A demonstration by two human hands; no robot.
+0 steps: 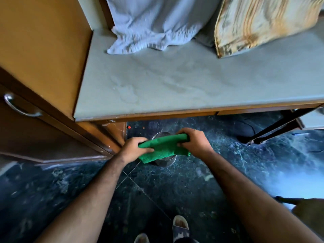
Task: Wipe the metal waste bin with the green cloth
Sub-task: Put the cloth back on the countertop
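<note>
A green cloth [162,148] is stretched between both hands, folded over. My left hand [134,149] grips its left end and my right hand [193,140] grips its upper right end. Right below the cloth stands the small round metal waste bin [165,161] on the dark floor; only part of its rim at the back and a strip of its shiny side at the front show. The cloth covers most of the bin's opening. Whether the cloth touches the bin I cannot tell.
A grey cushioned bench [175,88] juts out above the bin, with a crumpled white cloth [150,25] and a striped pillow [259,23] on it. A wooden cabinet [38,67] with a metal handle [19,107] stands left. My slippered feet [180,225] rest on the dark marble floor [175,190].
</note>
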